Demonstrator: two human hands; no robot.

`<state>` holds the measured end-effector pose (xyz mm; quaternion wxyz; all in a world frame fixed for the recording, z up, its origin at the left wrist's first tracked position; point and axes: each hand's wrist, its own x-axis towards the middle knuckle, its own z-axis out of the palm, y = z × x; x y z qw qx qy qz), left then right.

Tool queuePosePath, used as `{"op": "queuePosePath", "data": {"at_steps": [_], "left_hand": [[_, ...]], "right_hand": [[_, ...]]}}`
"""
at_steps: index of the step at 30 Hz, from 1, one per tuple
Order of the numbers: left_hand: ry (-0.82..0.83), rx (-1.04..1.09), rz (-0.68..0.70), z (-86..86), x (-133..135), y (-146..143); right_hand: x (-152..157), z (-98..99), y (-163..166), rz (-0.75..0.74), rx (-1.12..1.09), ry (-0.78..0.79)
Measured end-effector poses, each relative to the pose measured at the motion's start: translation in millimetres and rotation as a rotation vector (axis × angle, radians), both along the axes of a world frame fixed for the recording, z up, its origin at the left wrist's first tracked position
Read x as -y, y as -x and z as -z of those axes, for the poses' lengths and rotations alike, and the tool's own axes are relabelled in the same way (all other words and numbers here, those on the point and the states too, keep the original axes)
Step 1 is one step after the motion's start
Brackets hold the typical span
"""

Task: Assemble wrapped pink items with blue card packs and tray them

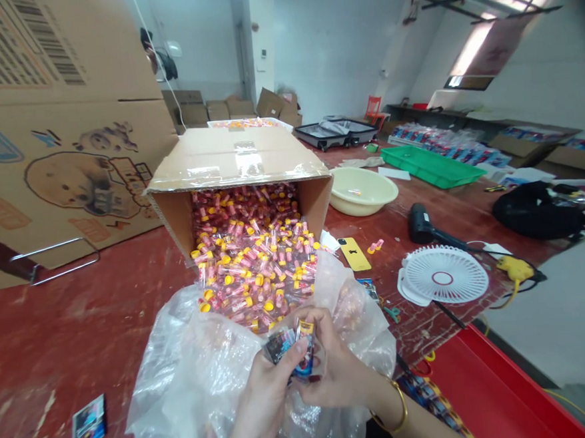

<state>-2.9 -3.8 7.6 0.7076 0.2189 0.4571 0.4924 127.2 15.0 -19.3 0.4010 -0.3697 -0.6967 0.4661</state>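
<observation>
Red desk [104,325]: our left grip [270,384], right grip [333,369] together clasp printed packets [277,345]; capped tubes [255,255] just far side.

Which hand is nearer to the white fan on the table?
The right hand. It is left of the white fan and closer to the camera; the left hand is farther left.

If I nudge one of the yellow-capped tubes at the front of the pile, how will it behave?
Probably apt to roll: the tubes look round and lie loose at all angles. Likely light, being small and seemingly clear plastic. A push may also set neighbours sliding onto the plastic sheet, since the pile spills from the carton.
</observation>
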Motion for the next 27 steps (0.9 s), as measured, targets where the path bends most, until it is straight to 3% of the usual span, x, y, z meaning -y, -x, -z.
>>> {"op": "queuePosePath", "data": {"at_steps": [4, 6, 10, 14, 16, 19, 21, 27], "left_hand": [[0.019, 0.016, 0.002, 3.9, 3.9, 2.5], [0.082, 0.018, 0.003, 6.7, 7.9, 4.8], [0.13, -0.09, 0.09, 9.6, 14.0, 6.9], [0.166, -0.188, 0.181, 9.8, 11.7, -5.0], [0.231, -0.163, 0.195, 9.3, 11.1, -15.0], [0.254, -0.143, 0.24, 9.7, 12.3, -26.8], [0.21, -0.15, 0.287, 11.5, 13.1, -29.9], [0.232, -0.143, 0.284, 18.3, 12.1, -29.2]], "right_hand": [[0.9, -5.8, -5.2, 0.014, -0.035, -0.079], [1.8, -4.8, -22.7, 0.067, -0.021, -0.13], [22.5, 21.2, -113.9, 0.418, 0.203, -0.162], [111.3, 73.9, -236.7, 0.897, 0.779, 0.074], [170.9, 101.6, -274.2, 1.011, 0.914, 0.193], [241.9, 140.8, -289.6, 1.083, 0.971, 0.305], [267.7, 163.9, -284.8, 1.104, 0.98, 0.345], [273.0, 206.3, -277.3, 1.172, 0.978, 0.385]]}}
